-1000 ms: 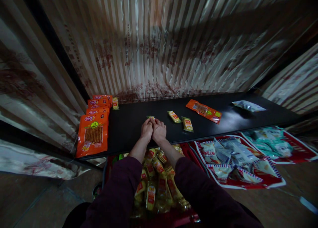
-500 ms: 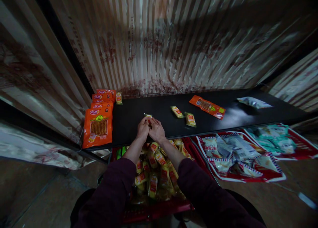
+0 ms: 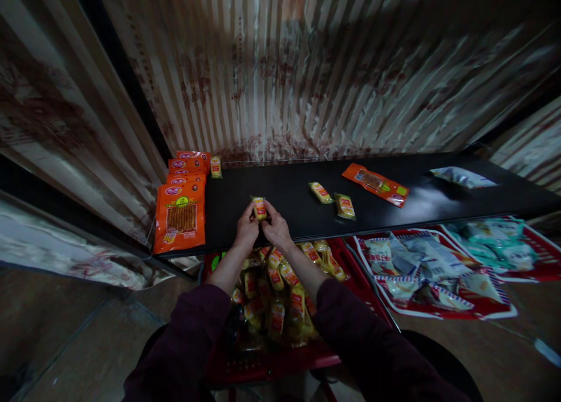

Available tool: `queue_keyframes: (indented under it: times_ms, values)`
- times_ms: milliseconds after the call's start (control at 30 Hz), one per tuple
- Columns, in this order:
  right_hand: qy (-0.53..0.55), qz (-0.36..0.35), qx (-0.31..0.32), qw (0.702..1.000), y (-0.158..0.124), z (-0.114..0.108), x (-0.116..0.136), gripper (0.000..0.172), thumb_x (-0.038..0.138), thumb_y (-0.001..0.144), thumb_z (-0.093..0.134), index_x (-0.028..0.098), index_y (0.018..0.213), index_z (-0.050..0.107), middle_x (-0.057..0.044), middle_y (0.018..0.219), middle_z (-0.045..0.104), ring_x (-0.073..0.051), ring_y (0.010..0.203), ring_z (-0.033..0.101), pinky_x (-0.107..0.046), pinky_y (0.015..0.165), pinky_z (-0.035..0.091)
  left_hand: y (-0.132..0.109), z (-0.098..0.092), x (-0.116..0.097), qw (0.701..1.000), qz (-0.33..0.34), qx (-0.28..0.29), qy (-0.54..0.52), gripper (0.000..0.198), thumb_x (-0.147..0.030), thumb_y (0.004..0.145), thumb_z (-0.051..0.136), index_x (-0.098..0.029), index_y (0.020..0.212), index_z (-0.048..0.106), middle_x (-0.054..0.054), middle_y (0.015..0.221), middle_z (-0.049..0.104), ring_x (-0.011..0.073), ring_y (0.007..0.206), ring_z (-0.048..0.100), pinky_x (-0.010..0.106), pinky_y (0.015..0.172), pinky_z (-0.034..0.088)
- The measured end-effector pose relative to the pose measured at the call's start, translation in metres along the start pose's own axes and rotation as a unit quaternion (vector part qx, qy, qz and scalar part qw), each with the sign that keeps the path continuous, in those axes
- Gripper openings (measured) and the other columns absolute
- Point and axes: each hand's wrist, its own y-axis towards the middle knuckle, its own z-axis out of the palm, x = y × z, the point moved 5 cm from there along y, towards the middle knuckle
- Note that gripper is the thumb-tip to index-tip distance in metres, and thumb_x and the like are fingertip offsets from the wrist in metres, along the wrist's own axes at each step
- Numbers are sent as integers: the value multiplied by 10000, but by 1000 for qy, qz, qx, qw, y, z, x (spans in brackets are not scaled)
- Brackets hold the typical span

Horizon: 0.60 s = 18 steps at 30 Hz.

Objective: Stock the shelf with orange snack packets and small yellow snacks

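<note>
Both hands close on one small yellow packet [image 3: 259,208] just over the front part of the black shelf [image 3: 289,183]. The left hand [image 3: 246,231] and the right hand [image 3: 277,231] pinch its lower half from either side, with the red label toward the camera. Whether its bottom edge touches the shelf, I cannot tell. The wrapper looks slick and the shelf glossy, so a light, even squeeze at the two side seams seems the safest hold; pressing the middle would likely crush what is inside. Keeping the packet upright and square to the shelf edge should stop it twisting between the fingertips. The wrists hang right above the red basket [image 3: 272,364], heaped with like packets, so the sleeves are best kept high to avoid dragging any out. Orange bags [image 3: 180,218] stand stacked at the left end, near the left hand, so that elbow wants room. Two spare packets [image 3: 321,192] lie well to the right.
</note>
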Motion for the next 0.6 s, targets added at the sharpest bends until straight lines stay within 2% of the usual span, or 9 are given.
queue_keyframes:
  times_ms: [233,367,600]
  values:
    - [52,2,-3,999,3,6,-2,638,137,762,478,224,1391,416,-41,1286,606,-180,1102,615,-336,991,464,-1,-8,2,999,32,4,19,612,-21,742,487,-251,1308,517,26,1322,577,154,1233,516,342,1086,360]
    - [51,-16,-9,999,2,8,-2,628,126,765,482,227,1383,421,-34,1301,597,-169,1113,614,-325,989,468,-1,-11,7,999,37,0,23,630,-5,741,464,-257,1316,511,15,1327,572,147,1241,508,332,1100,342]
    - [47,-18,-28,998,2,12,-4,597,147,784,491,244,1370,435,-26,1230,644,-168,1062,639,-325,958,491,-1,-12,11,998,65,6,-4,647,29,733,414,-236,1315,508,10,1438,454,139,1260,490,296,1101,342]
